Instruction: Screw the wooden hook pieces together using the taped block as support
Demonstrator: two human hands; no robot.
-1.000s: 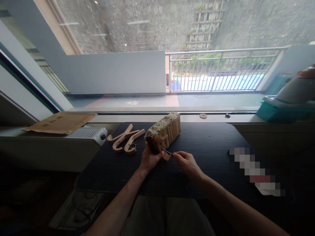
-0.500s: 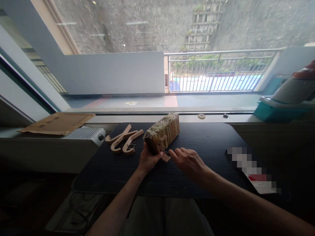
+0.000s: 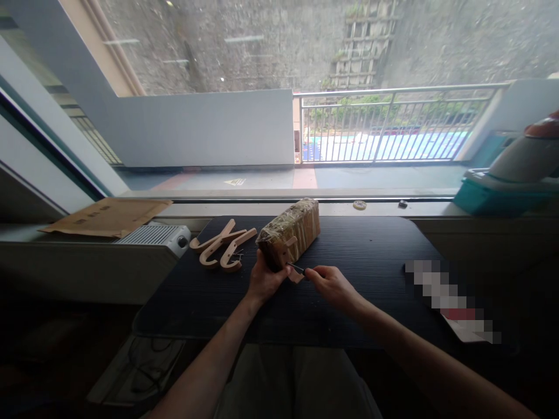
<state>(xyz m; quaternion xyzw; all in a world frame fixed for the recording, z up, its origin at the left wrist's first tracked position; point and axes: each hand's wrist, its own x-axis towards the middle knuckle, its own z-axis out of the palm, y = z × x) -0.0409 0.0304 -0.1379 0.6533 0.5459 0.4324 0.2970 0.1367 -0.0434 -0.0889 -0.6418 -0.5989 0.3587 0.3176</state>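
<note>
Right hand (image 3: 329, 285) drawn back a little from half a second ago, when its fingers spread over the work and hid the tool. It now pinches a slim dark tool (image 3: 297, 269) between thumb and fingertips, the tip set against the near end face of the film-wrapped block of tan wooden pieces (image 3: 293, 230). Left hand (image 3: 264, 279) unchanged: closed around the block's near lower corner, just left of the tool tip. Block unmoved, lying on the black wood-grain table (image 3: 371, 250) and running away from the grip toward the window. A small tan flap (image 3: 296, 277) sits just below the tip, between the two hands. Three curved pale wooden hooks (image 3: 220, 244) and a few small dark screws (image 3: 238, 254) lie left of and beyond the left hand, apart from it. For clean work, the tip is best kept shallow, riding in the film only and travelling away from the steadying thumb. The left hand should press the block down so that it cannot pivot.
</note>
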